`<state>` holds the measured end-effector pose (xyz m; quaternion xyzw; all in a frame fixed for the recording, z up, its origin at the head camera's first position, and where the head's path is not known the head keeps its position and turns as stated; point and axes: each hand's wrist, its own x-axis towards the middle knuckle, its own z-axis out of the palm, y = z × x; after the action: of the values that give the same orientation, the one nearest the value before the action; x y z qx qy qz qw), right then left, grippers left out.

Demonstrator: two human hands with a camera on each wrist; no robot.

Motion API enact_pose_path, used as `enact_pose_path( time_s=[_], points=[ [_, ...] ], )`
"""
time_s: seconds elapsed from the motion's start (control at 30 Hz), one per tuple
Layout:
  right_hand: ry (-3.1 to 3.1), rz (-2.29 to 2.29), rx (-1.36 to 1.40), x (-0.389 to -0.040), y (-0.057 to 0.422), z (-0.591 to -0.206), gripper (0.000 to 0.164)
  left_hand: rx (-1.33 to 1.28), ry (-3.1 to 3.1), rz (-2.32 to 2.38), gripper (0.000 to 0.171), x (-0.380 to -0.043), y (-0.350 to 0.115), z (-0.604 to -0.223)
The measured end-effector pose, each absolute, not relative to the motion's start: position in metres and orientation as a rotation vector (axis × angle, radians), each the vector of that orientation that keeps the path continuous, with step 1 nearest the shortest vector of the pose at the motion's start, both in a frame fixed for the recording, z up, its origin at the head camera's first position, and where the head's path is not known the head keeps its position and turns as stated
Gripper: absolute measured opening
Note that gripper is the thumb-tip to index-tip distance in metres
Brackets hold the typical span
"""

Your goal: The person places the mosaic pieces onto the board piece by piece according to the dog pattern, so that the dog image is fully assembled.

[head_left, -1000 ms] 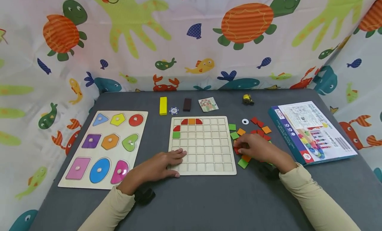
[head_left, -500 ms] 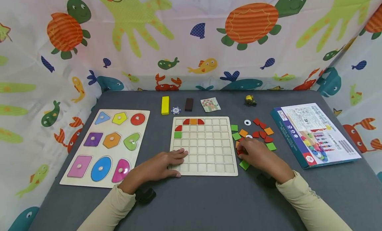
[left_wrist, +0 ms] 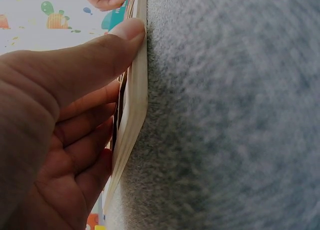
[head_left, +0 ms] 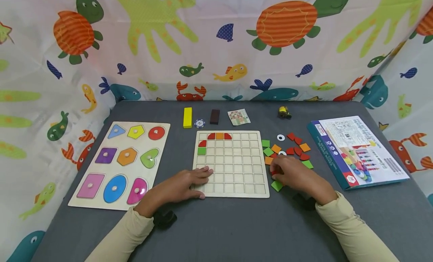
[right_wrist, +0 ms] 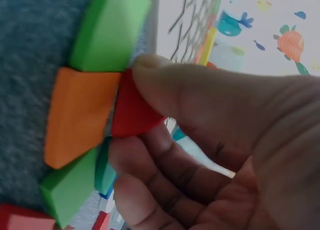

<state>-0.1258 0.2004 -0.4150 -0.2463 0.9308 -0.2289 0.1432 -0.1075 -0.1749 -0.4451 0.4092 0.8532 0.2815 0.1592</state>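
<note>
Bench (head_left: 230,232): surface grey, fabric-like. Behind the bench and along both its sides: white sheeting (head_left: 203,51), creased, printed with turtles (head_left: 286,24), crabs (head_left: 190,97) and whales (head_left: 275,94).

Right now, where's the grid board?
Head view, centre: the grid board lies between the knob puzzle (left) and loose tiles (right), left hand at its near left corner.

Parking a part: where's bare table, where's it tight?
Bare: gray table nearside of the grid board, between the sleeves; also the gap between picture card and yellow-black toy. Crowded: between board and box, with loose tiles and right hand.
</note>
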Motion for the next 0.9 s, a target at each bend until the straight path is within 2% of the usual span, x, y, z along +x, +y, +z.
enact_pose_path(
  time_s=[0.13,0.37,0.53,0.9],
  points=[
    [2.650,-0.726,-0.719,-0.129,0.195,-0.415,0.015,1.154,2.448,0.806,0.064,-0.105,-0.178,-0.447],
    [2.685,-0.814,-0.770,-0.143,0.175,-0.414,0.010,1.197,2.458,0.827,0.063,-0.108,-0.180,-0.450],
    [2.646,-0.902,-0.835,-0.154,0.158,-0.413,0.016,1.195,2.459,0.842,0.065,-0.109,-0.178,-0.450],
    [2.522,-1.059,-0.937,-0.174,0.116,-0.420,0.011,1.205,2.436,0.846,0.064,-0.112,-0.177,-0.450]
  ],
)
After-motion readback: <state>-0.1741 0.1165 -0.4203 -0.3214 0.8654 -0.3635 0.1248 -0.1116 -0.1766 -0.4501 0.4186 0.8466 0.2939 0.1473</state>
